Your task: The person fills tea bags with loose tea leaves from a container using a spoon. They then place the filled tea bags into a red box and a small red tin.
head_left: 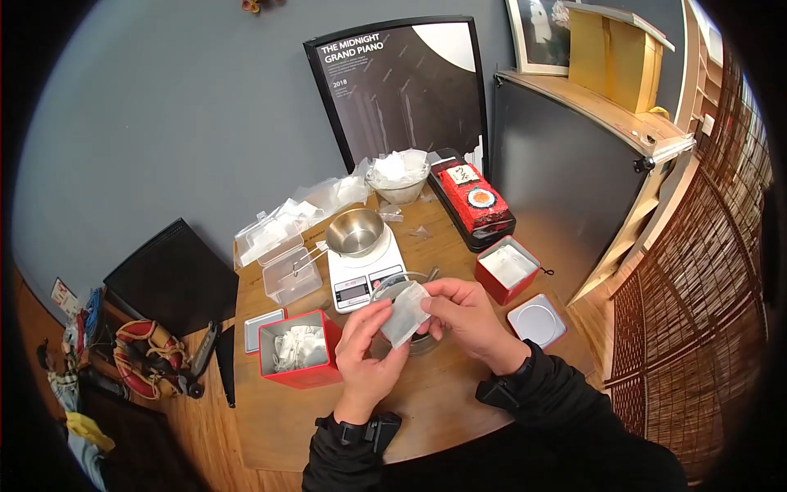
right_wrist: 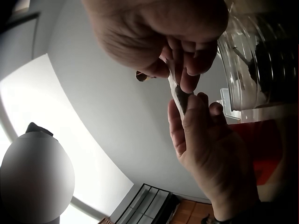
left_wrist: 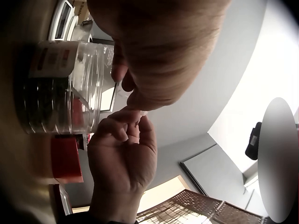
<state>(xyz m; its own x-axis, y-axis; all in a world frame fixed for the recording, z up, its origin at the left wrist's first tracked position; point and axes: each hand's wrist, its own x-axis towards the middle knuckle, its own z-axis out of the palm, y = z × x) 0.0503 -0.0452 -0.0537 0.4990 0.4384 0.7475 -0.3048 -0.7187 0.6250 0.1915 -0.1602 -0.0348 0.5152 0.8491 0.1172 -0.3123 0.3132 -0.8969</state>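
Above the wooden desk (head_left: 275, 430), the left hand (head_left: 367, 371) and right hand (head_left: 474, 324) pinch the pouch (head_left: 406, 317) between narrowly parted fingers near the jar (left_wrist: 86, 74), an apparent edge-handling step calling for steady pressure.

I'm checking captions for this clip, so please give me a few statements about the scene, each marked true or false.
1. The left hand and right hand both hold a small white pouch. True.
2. The metal bowl is on the table beside the scale. False: the metal bowl sits on the scale.
3. The red tin on the left hand's side is closed. False: the red tin is open, with white packets inside.
4. The clear jar has dark contents. True.
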